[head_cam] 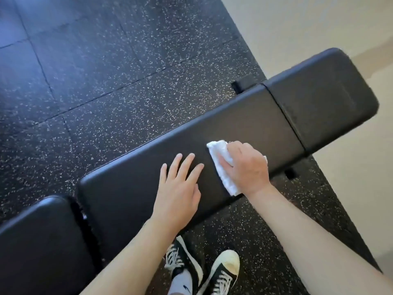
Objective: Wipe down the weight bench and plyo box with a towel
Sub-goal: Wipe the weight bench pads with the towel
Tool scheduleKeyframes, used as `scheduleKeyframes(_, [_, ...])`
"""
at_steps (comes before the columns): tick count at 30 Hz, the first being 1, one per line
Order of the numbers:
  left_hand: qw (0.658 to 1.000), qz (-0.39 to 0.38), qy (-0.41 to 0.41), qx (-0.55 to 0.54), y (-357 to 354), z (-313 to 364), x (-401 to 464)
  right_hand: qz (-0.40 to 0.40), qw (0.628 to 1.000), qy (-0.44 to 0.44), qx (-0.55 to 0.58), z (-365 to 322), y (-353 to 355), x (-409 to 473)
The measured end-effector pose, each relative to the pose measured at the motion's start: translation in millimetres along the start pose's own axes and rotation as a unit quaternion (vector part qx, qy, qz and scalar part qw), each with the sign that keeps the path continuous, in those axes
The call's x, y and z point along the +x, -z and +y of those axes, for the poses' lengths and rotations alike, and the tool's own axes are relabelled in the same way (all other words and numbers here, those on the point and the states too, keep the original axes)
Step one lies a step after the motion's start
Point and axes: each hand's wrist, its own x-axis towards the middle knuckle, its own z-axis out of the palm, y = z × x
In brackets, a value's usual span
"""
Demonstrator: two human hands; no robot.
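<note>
Bench (244, 124), black padded surface running lower left to upper right of frame, mid-wipe by the look of it. Best done with long overlapping strokes toward the far pad. Towel (221, 165), white, gripped under curled right fingers (225, 155) at centre right. Left hand (178, 188) flat, fingers spread, steadying. No readable writing; small mark on sock (182, 282), illegible.

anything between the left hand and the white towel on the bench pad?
Nothing: in the head view only bare black vinyl bench pad separates the flat left hand from the folded white towel under the right hand.
</note>
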Motion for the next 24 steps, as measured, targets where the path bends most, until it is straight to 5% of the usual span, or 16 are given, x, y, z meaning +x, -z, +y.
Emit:
scheduleKeyframes(6, [0.994,-0.014,-0.108,0.031,-21.2,77.6,71.3,0.033,0.988,-0.145,0.031,91.4,35.2,-43.1])
scheduleKeyframes(11, [0.973,-0.032,-0.215,0.075,-35.3,124.5,141.4,0.023,0.924,-0.364,0.116,93.4,36.9,-70.3])
scheduleKeyframes(14, [0.963,-0.018,-0.25,0.101,-44.0,132.6,161.8,0.039,0.842,-0.5,0.201,72.1,36.3,-74.8])
scheduleKeyframes(22, [0.96,0.024,-0.269,0.078,-56.1,128.8,161.0,0.183,0.534,-0.746,0.353,11.2,17.5,-72.4])
scheduleKeyframes(24, [0.958,0.025,-0.274,0.084,-55.6,127.8,161.2,0.206,0.495,-0.762,0.364,3.9,13.4,-69.3])
